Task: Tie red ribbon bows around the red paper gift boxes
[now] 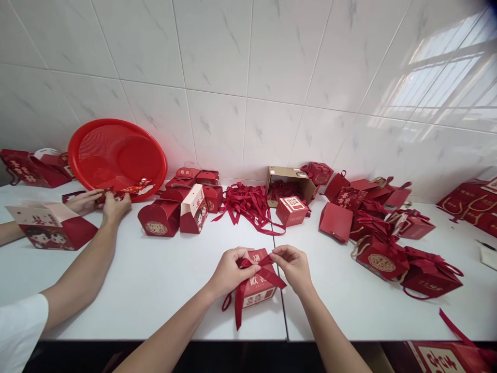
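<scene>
A small red gift box (pixel 258 291) with white characters stands on the white table (pixel 155 280) near the front edge. A dark red ribbon (pixel 248 287) is wrapped over it, with tails hanging down its left side. My left hand (pixel 232 270) pinches the ribbon at the box's top left. My right hand (pixel 293 267) pinches the ribbon's other end at the top right. Both hands are closed on the ribbon just above the box.
A co-worker's hands (pixel 103 203) at the left handle small items beside a red round basket (pixel 116 158) leaning on the tiled wall. Several red gift boxes (pixel 171 210), a heap of loose ribbons (pixel 248 202), a cardboard box (pixel 289 184) and finished ribboned boxes (pixel 392 248) lie about.
</scene>
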{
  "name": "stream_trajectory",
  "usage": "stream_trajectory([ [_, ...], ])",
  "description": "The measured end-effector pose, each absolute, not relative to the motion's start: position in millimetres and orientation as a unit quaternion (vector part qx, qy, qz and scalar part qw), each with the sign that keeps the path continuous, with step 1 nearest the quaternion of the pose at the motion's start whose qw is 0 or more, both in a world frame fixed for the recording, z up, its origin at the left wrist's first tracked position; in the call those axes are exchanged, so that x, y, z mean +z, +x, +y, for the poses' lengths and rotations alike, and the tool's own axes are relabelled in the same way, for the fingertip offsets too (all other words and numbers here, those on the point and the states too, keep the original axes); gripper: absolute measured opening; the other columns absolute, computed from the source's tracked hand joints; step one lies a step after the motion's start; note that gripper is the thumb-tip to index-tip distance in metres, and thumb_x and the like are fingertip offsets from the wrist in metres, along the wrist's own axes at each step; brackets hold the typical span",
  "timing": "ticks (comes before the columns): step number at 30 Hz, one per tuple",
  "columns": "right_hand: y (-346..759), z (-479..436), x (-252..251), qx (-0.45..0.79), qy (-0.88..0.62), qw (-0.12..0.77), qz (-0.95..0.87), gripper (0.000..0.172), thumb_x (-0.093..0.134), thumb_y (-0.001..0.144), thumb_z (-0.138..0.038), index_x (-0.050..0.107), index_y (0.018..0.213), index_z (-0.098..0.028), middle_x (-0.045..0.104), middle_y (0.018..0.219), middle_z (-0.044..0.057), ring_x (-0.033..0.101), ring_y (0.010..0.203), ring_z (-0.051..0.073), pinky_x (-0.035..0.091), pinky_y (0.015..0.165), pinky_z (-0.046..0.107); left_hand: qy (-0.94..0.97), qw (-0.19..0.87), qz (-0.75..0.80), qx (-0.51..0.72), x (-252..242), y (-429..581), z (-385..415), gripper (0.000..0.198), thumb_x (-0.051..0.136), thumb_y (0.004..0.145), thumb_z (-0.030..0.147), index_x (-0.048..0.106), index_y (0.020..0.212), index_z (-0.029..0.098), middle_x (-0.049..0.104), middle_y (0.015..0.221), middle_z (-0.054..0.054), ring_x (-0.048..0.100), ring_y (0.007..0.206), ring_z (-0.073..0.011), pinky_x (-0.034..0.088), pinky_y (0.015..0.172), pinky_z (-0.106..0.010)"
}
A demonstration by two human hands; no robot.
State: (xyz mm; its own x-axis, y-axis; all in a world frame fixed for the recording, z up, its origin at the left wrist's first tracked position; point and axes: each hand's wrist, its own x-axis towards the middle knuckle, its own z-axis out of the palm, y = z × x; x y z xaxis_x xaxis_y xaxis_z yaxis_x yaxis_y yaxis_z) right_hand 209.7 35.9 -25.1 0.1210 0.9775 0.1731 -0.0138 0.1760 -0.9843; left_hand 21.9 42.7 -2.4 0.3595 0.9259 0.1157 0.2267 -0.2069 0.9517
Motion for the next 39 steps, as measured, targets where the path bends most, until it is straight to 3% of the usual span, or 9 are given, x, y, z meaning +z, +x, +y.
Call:
stream_trajectory([
  [4,213,31,-17,0.468,-0.455,0.559,-0.512,0.030,0.076,0.066,-0.040,0.064,0.084,-0.020,0.066,0.069,0.002,0.064,0.066,0.017,0.054,0.064,0.031,0.668,0.493,0.416,0.372,1,19,43,0.016,0.071,0.069,0.025,0.058,0.068,0.016,0.066,0.106,-0.008,0.064,0.091,-0.0209,0.049,0.079,-0.031],
  [7,217,26,-7,0.465,-0.445,0.528,-0.553,0.028,0.063,0.079,-0.045,0.065,0.090,-0.020,0.065,0.075,0.003,0.062,0.069,0.017,0.052,0.066,0.032,0.667,0.512,0.399,0.365,7,16,44,0.016,0.071,0.070,0.028,0.061,0.072,0.016,0.067,0.101,-0.007,0.062,0.095,-0.0221,0.048,0.080,-0.031],
  [10,218,25,0,0.376,-0.444,0.492,-0.648,0.026,0.056,0.085,-0.042,0.067,0.098,-0.022,0.062,0.090,0.006,0.060,0.079,0.018,0.050,0.070,0.033,0.661,0.540,0.364,0.373,11,13,46,0.022,0.068,0.075,0.035,0.061,0.067,0.016,0.067,0.097,-0.007,0.060,0.099,-0.0228,0.046,0.083,-0.031],
  [15,207,30,4,0.254,-0.423,0.403,-0.771,0.018,0.068,0.079,-0.031,0.072,0.095,-0.028,0.056,0.111,0.008,0.051,0.110,0.024,0.042,0.095,0.042,0.631,0.587,0.354,0.364,16,11,49,0.043,0.053,0.084,0.048,0.062,0.059,0.015,0.063,0.113,-0.009,0.057,0.103,-0.0227,0.045,0.089,-0.032],
  [20,192,33,4,0.217,-0.429,0.394,-0.784,0.007,0.070,0.077,-0.023,0.074,0.080,-0.027,0.059,0.106,0.006,0.053,0.105,0.024,0.042,0.094,0.044,0.671,0.509,0.401,0.361,15,12,50,0.047,0.044,0.088,0.050,0.067,0.063,0.017,0.065,0.104,-0.008,0.057,0.103,-0.0218,0.044,0.093,-0.033],
  [25,191,29,3,0.209,-0.439,0.402,-0.776,0.007,0.069,0.076,-0.019,0.073,0.075,-0.025,0.060,0.101,0.006,0.056,0.100,0.023,0.044,0.089,0.043,0.711,0.402,0.452,0.359,9,6,55,0.038,0.046,0.086,0.046,0.069,0.070,0.021,0.064,0.108,-0.008,0.047,0.118,-0.0245,0.035,0.103,-0.037],
  [35,186,24,6,0.150,-0.429,0.383,-0.804,0.008,0.065,0.077,-0.017,0.071,0.078,-0.023,0.060,0.094,0.007,0.055,0.091,0.023,0.048,0.080,0.041,0.776,0.244,0.468,0.345,12,3,61,0.042,0.044,0.089,0.038,0.063,0.055,0.022,0.063,0.093,-0.004,0.045,0.111,-0.0266,0.023,0.106,-0.047],
  [37,187,22,5,0.155,-0.434,0.394,-0.795,0.009,0.064,0.078,-0.017,0.071,0.079,-0.022,0.060,0.093,0.007,0.056,0.090,0.023,0.049,0.080,0.041,0.782,0.256,0.453,0.343,11,3,60,0.042,0.041,0.090,0.039,0.064,0.059,0.022,0.064,0.096,-0.005,0.048,0.110,-0.0253,0.028,0.105,-0.044],
  [39,192,18,6,0.171,-0.444,0.412,-0.777,0.011,0.061,0.080,-0.017,0.070,0.081,-0.022,0.059,0.094,0.008,0.057,0.091,0.023,0.049,0.081,0.040,0.759,0.333,0.423,0.365,7,1,60,0.036,0.040,0.091,0.040,0.068,0.077,0.023,0.062,0.110,-0.005,0.048,0.115,-0.0237,0.032,0.104,-0.039],
])
